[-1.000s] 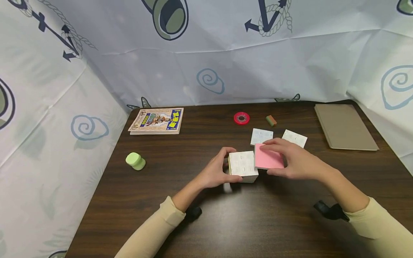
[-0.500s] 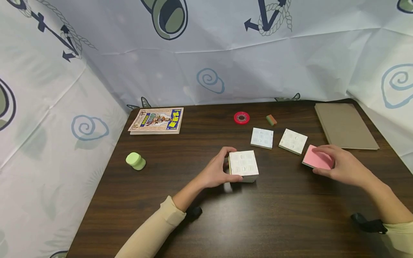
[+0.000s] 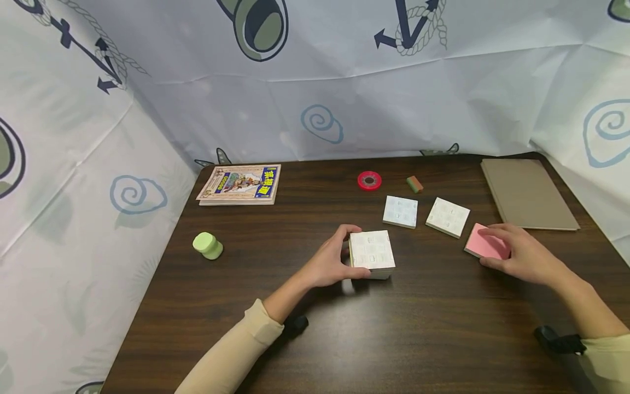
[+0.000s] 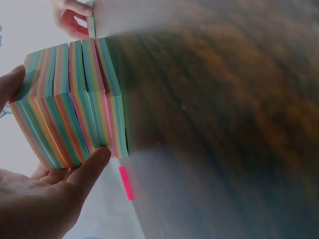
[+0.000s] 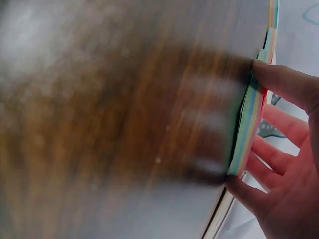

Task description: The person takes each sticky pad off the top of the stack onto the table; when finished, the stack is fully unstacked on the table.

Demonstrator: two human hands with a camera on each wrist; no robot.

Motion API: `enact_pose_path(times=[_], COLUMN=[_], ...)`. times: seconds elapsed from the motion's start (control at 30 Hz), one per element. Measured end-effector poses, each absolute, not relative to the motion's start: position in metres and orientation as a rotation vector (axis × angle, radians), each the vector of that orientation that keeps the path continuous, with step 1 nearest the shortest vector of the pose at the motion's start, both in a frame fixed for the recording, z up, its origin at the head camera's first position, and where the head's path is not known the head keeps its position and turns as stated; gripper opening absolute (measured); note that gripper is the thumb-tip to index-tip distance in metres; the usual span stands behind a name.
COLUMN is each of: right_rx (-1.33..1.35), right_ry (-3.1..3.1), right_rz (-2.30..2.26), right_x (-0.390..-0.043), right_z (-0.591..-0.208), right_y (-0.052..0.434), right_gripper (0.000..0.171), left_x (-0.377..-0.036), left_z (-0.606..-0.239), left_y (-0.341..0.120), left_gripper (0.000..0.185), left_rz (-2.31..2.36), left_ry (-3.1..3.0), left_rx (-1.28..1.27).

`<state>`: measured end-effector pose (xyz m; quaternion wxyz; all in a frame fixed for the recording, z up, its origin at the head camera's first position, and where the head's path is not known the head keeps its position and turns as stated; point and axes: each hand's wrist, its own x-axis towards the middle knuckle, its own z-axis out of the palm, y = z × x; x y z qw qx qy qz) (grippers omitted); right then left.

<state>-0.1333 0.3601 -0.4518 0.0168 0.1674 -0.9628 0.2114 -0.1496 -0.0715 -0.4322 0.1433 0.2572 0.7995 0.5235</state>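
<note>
My left hand [image 3: 328,262] grips the side of a stack of sticky note pads [image 3: 372,250], white on top, at the table's middle. In the left wrist view the stack [image 4: 70,104] shows multicoloured striped edges, with thumb and fingers on opposite sides. Further right, my right hand [image 3: 529,254] pinches a thin sticky note pad [image 3: 484,243] with a pink top. Its striped edge [image 5: 246,132] lies low over the wood in the right wrist view. Two white-topped pads, one [image 3: 400,212] behind the stack and another [image 3: 448,216] left of the pink one, lie on the table.
A grey-brown flat board [image 3: 529,194] lies behind my right hand. Along the back are a red ring [image 3: 369,180], a small green-and-orange block [image 3: 414,184] and a colourful book [image 3: 239,185]. A light green round-topped object [image 3: 208,245] stands at left.
My right hand has carried the pink-topped pad from beside the stack to the table's right side, where it has stayed nearly still over the last half second. My left hand keeps its hold.
</note>
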Motion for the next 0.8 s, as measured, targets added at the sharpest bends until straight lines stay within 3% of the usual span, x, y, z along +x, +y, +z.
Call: enact_pose_path(times=[0.4,0.8], right_rx=[0.551,0.936], right_ry=[-2.993,-2.827], right_rz=[0.556,0.679], right_x=[-0.128,-0.120], right_z=[-0.430,-0.388], right_y=[0.345,0.246], right_gripper=[0.067,0.059], left_x=[-0.150,-0.150], left_z=[-0.432,-0.431], left_y=[-0.071,-0.071], left_gripper=[0.084,0.086], left_rz=[1.531,1.478], left_ry=[2.282,2.313], left_rx=[0.739,0.726])
